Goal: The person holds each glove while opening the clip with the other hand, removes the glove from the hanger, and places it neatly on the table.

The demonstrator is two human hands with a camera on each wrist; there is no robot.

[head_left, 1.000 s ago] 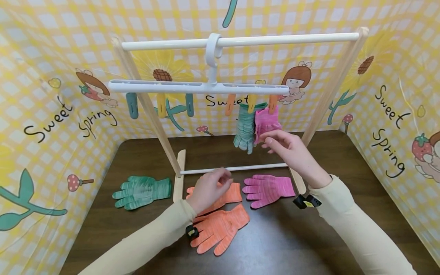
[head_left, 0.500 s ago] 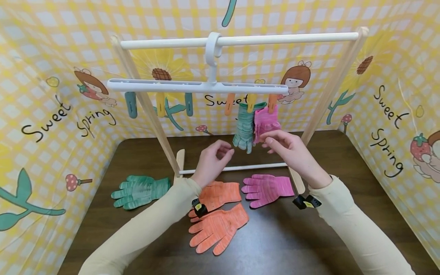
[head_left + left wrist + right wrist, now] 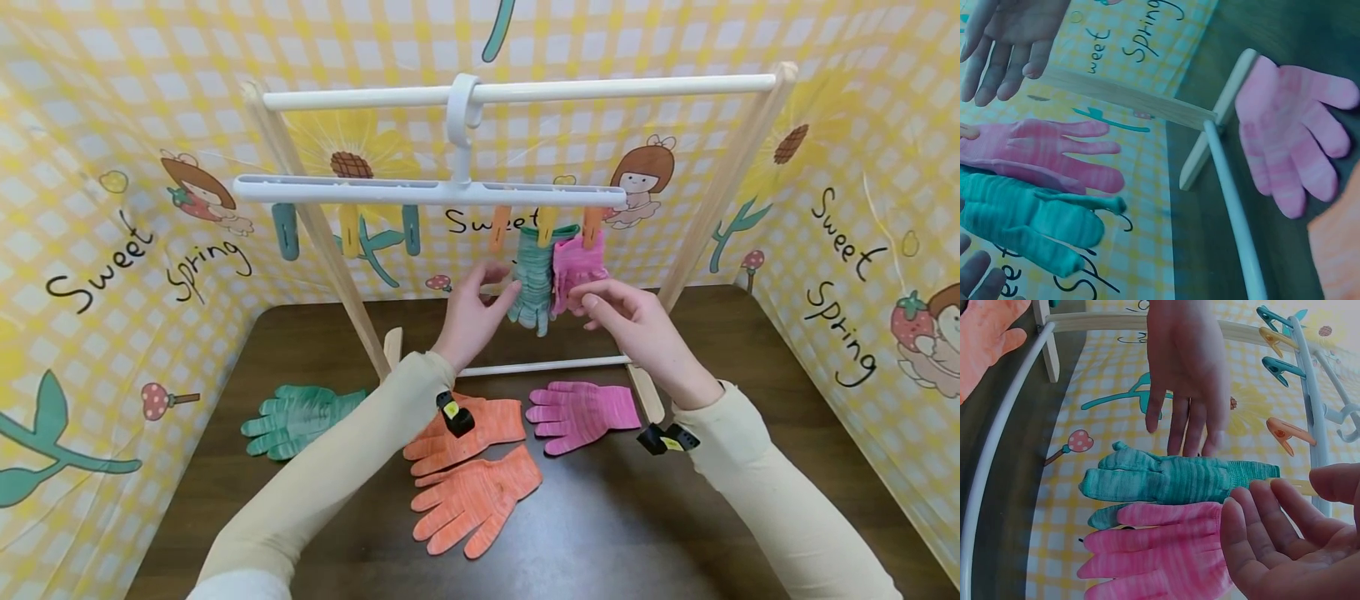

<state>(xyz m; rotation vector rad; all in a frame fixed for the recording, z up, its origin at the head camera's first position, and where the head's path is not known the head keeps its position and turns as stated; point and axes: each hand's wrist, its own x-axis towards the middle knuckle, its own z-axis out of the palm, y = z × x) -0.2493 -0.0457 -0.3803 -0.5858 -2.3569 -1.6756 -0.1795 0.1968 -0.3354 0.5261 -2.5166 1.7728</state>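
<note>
A: What's the table (image 3: 585,533) like?
B: Dark brown, with a pale sheen toward the near side.
A: And what lies on it?
B: A green glove (image 3: 296,421) at the left, partly hidden. A farther orange glove (image 3: 493,423) and a nearer orange glove (image 3: 476,502) touch in the middle. A pink glove (image 3: 585,417) lies to their right, fingers leftward.
A: Anything standing there?
B: A wooden rack, its right foot (image 3: 649,400) just beside the pink cuff.

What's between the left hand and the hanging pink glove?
The hanging green glove lies between the left hand and the hanging pink glove; head and right wrist views show it.
</note>
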